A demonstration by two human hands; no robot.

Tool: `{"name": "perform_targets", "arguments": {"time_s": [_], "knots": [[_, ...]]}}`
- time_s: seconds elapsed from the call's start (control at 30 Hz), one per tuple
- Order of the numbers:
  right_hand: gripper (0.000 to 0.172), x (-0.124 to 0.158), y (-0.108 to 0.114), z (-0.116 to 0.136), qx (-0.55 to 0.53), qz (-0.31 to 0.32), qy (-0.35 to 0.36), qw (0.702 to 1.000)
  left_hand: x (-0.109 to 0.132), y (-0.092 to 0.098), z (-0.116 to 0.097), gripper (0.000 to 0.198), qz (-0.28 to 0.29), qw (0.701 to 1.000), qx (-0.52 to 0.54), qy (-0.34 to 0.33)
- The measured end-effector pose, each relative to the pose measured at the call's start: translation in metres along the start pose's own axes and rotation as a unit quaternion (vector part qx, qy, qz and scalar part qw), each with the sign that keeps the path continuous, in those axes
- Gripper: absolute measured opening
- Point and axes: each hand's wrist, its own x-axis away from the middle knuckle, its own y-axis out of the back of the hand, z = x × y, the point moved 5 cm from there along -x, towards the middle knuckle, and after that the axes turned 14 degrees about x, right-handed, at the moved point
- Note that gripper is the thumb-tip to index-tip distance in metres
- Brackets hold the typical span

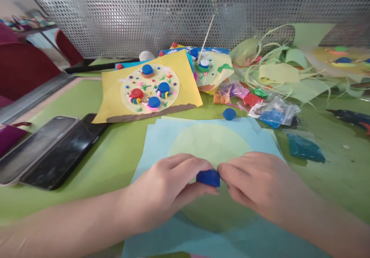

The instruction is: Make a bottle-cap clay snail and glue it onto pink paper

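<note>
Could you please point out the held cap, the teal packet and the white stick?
Held cap [208, 178]: head view, the middle of its visible blue side.
Teal packet [306, 148]: head view, the middle of its teal contents.
White stick [206, 38]: head view, about halfway along its length.

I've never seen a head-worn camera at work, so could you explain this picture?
There is no machine here: these are a person's bare hands, seen from a camera worn on the person's head, looking forward and down. The left hand holds a blue cap between thumb and fingers; the right hand has its fingertips at the cap's edge. Beneath them, light-blue paper with a pale green circle lies on a green table. Beyond are a second blue cap, a decorated yellow sheet and small bags of coloured material; two phones lie to the left.
</note>
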Motion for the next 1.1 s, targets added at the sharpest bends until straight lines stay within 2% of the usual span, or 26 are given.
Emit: {"name": "perform_targets", "arguments": {"time_s": [0.17,0.37,0.47,0.57,0.7,0.73,0.8,0.93,1.03,1.1], "knots": [[0.024,0.001,0.008,0.002,0.054,-0.052,0.006,0.997,-0.001,-0.001,-0.004,0.011,0.002,1.000,0.024,0.007],[0.022,0.005,0.014,0.004,0.084,-0.079,0.003,0.993,-0.002,-0.003,0.000,0.016,0.005,0.985,0.145,0.097],[0.019,0.009,0.014,0.005,0.033,-0.090,-0.006,0.995,-0.001,-0.006,0.000,0.015,0.007,0.965,0.237,0.114],[0.018,0.011,0.015,0.003,-0.018,-0.112,-0.022,0.993,0.001,-0.011,0.000,0.014,0.010,0.932,0.332,0.144],[0.019,0.007,0.016,0.002,-0.069,-0.071,-0.006,0.995,0.003,-0.013,0.003,0.014,0.019,0.884,0.421,0.201],[0.019,0.005,0.015,0.001,-0.084,-0.054,-0.001,0.995,0.002,-0.012,0.004,0.017,0.026,0.886,0.413,0.209],[0.019,0.002,0.014,0.001,-0.112,-0.017,-0.003,0.994,0.001,-0.010,0.005,0.022,0.050,0.911,0.352,0.209],[0.018,0.002,0.004,0.000,-0.165,0.088,-0.045,0.981,0.000,-0.004,0.003,0.024,0.077,0.970,0.177,0.149],[0.019,0.004,0.000,0.001,-0.184,0.138,-0.060,0.971,0.000,-0.001,-0.002,0.015,0.056,0.988,0.115,0.081],[0.019,0.005,0.000,0.003,-0.206,0.155,-0.059,0.964,0.000,-0.001,-0.004,0.013,0.060,0.990,0.110,0.064]]}}
